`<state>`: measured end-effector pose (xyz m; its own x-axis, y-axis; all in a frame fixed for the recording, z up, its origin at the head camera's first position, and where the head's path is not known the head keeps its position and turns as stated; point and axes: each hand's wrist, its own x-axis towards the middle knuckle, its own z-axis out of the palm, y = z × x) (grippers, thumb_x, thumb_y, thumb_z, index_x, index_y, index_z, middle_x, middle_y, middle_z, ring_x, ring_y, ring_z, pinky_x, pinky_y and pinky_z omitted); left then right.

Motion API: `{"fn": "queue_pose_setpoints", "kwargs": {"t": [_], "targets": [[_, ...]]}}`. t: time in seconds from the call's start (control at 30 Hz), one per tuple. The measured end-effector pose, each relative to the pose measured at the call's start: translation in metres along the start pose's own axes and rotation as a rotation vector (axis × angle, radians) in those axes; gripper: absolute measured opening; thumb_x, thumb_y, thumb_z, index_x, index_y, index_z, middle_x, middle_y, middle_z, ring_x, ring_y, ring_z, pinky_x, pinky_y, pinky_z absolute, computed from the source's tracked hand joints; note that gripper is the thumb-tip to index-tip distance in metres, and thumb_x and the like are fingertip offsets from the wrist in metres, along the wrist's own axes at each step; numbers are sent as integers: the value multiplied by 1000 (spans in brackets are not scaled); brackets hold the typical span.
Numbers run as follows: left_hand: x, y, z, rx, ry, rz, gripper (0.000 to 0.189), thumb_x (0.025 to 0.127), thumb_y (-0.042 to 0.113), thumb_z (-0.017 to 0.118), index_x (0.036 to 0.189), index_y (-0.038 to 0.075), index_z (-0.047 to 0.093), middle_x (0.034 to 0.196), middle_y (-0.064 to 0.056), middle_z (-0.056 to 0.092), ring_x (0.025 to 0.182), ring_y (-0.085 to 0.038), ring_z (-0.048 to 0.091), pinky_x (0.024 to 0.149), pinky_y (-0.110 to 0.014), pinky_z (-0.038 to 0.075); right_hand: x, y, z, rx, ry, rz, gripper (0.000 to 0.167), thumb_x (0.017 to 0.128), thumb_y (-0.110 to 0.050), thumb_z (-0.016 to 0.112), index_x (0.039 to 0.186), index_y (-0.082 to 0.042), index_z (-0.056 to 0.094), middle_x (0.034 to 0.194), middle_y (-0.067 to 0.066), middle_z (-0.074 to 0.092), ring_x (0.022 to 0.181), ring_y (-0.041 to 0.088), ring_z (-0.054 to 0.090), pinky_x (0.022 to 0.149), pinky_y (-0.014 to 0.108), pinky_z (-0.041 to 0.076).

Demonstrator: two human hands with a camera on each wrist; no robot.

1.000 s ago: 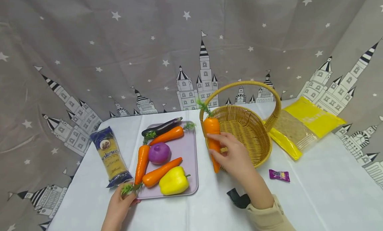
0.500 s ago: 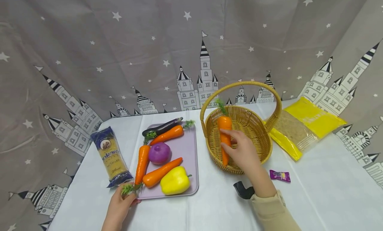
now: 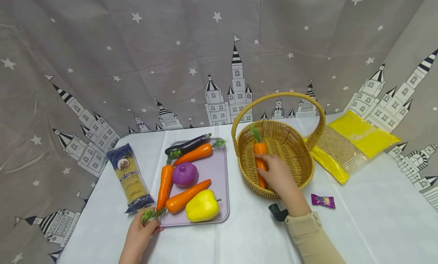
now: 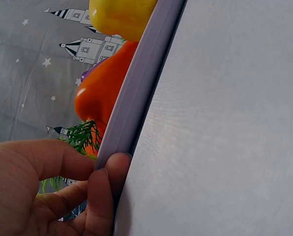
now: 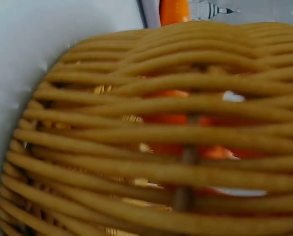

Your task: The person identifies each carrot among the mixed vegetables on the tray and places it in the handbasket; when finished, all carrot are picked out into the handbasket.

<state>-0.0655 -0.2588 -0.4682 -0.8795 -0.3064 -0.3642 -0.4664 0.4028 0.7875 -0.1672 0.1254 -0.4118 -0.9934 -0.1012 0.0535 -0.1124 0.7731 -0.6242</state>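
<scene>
- Since the frame one second ago, the right hand (image 3: 278, 176) has brought its carrot (image 3: 261, 148) from the left rim of the wicker basket (image 3: 305, 161) to inside it, towards the left side; against half a second ago the carrot sits lower, its green tuft now below the far rim.
- The right hand pinches the carrot between thumb and fingers partway along its length; whether the carrot touches the woven bottom, I cannot tell.
- In the blurred right wrist view the basket's weave fills most of the picture, and orange shows through the gaps.
- The carrot is smooth, bright orange and tapered, with a feathery green tuft at its wide end; that end points away from the person, the narrow tip towards the near wall.
- The left hand (image 3: 138, 231) has stayed at the near left corner of the lilac tray (image 3: 219, 173), pinching its rim between thumb and fingers.
- The tray's load is as before: an eggplant (image 3: 188, 144), three more carrots (image 3: 165, 186), a purple onion (image 3: 184, 174) and a yellow bell pepper (image 3: 202, 206).
- The Ankara pasta packet (image 3: 131, 180), the yellow and clear bag (image 3: 352, 144) and the small purple wrapper (image 3: 323, 201) lie where they were on the white cloth (image 3: 246, 241).
</scene>
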Motion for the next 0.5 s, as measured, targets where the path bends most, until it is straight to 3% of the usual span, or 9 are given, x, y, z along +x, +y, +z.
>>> {"fn": "queue_pose_setpoints", "kwargs": {"t": [0.27, 0.5], "targets": [[-3, 1, 1, 6, 10, 18, 52, 89, 6, 51, 138, -4, 36, 127, -31, 49, 88, -22, 60, 74, -28, 54, 3, 3, 5, -90, -94, 4, 41, 87, -5, 65, 128, -4, 60, 118, 22, 59, 103, 36, 58, 86, 50, 49], [-4, 0, -1, 9, 25, 19, 51, 89, 6, 51, 137, -3, 37, 126, -31, 49, 88, -22, 60, 73, -27, 54, 2, 1, 5, -91, -111, -5, 41, 87, -5, 65, 128, -4, 60, 121, 24, 58, 108, 39, 56, 90, 52, 47]]}}
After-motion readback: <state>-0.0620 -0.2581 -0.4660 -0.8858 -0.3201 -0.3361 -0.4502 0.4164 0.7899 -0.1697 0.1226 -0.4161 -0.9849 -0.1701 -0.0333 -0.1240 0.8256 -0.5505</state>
